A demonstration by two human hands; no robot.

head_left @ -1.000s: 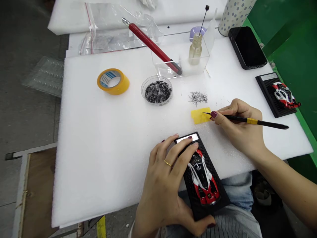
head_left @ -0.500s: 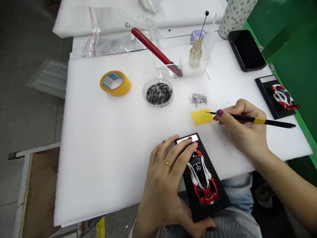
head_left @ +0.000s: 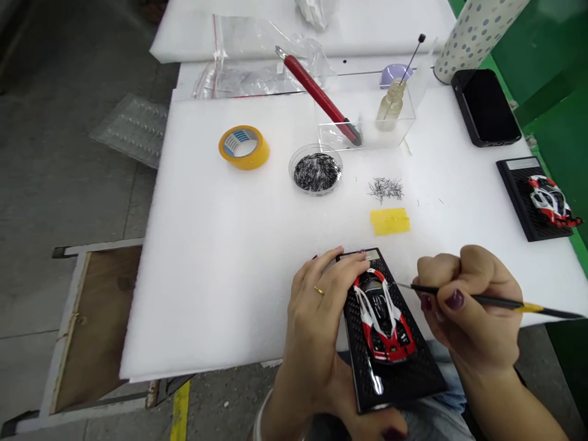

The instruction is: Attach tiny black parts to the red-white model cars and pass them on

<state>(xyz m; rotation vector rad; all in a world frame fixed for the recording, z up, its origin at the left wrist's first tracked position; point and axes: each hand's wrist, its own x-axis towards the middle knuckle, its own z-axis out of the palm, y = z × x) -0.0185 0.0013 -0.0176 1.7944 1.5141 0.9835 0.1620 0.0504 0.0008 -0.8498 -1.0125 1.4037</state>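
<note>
My left hand point(head_left: 316, 331) grips a black display base point(head_left: 390, 392) by its long side, fingers over the far end and thumb under the near end. On that base sits a red, white and black model car point(head_left: 383, 315). Pinched in my right hand point(head_left: 473, 306) is a thin black paintbrush point(head_left: 500, 301) with a yellow band, its fine tip just right of the base's edge. A piece of yellow tape point(head_left: 390, 221) with small clear drops lies beyond the car. Behind it is a loose pile of short black bristles point(head_left: 386, 188).
A round dish of black bristles point(head_left: 316, 172), a yellow tape roll point(head_left: 244, 147) and a clear box point(head_left: 367, 138) with a red pen-like tool point(head_left: 316, 92) and a small bottle point(head_left: 392, 105) stand farther back. At right are a phone point(head_left: 487, 107) and a second model car point(head_left: 551, 201).
My right hand has brought the brush from the yellow tape down toward the model car. My left hand still holds the base, which is tilted slightly differently. The whole view has shifted.
</note>
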